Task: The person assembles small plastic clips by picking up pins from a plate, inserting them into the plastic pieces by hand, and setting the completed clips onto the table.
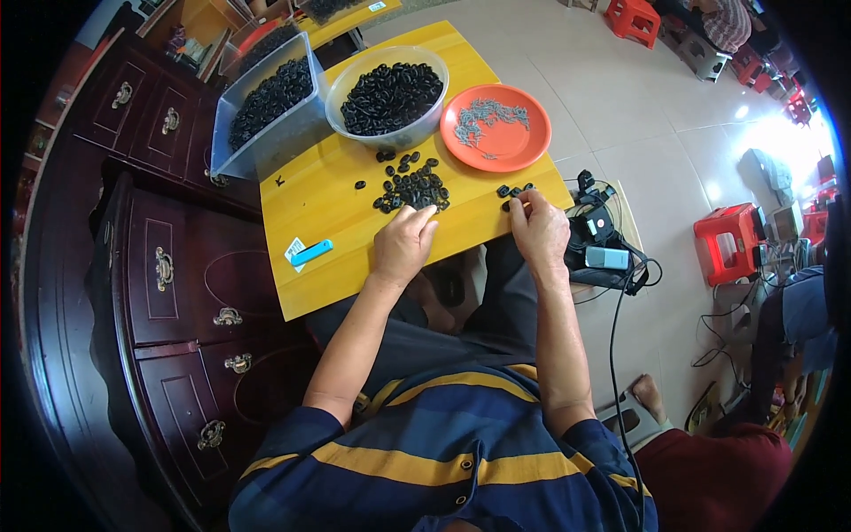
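Note:
On the yellow tabletop, a loose pile of small black oval pieces [415,184] lies in front of me. My left hand [403,243] is at the near side of that pile, fingers curled in and thumb toward the pieces; what is in the fingers is hidden. Farther right, my right hand [541,228] rests by the table's right edge with fingers bent together. Its fingertips meet a small group of the same black pieces [503,191], and whether one is pinched cannot be made out. An orange plate [523,160] holding small grey metal pieces [483,118] sits beyond my right hand.
Behind the pile stand a clear round bowl [413,135] and a clear plastic bin [266,146], both full of black pieces. A blue-handled tool [310,253] lies at the left. Dark drawers [164,266] flank the table. Cables and devices [607,257] sit at the right, near red stools [729,241].

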Motion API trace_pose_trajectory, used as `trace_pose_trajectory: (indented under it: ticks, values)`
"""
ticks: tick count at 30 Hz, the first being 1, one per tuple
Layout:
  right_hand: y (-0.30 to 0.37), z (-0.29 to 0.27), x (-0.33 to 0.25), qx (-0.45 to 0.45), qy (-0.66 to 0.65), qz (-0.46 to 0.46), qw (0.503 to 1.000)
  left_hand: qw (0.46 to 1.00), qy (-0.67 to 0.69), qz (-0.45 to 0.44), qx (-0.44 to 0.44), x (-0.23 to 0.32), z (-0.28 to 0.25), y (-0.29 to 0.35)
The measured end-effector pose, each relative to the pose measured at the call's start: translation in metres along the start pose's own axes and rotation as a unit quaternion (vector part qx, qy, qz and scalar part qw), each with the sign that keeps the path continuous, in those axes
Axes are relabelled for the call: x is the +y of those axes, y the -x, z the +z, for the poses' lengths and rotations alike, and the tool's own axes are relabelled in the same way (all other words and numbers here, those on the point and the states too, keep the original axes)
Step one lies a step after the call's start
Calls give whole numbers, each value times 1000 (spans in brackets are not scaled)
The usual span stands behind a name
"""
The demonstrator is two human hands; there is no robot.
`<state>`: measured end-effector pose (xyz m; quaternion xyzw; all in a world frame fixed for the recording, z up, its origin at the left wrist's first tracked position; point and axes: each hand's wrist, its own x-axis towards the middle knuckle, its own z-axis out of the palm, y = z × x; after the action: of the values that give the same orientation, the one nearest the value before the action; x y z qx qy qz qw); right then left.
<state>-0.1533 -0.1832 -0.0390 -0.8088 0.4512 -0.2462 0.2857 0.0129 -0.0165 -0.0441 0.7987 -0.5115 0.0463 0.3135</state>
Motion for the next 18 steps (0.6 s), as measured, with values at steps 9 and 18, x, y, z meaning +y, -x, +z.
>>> trace_pose_trajectory:
  ticks: [9,18]
  values:
    - [34,22,-27,-30,-228,-38,972,1000,-4,18,-4,-6,-2,0]
    - [44,42,-41,-230,-541,104,802,942,321,-98,2,20,3,-1]
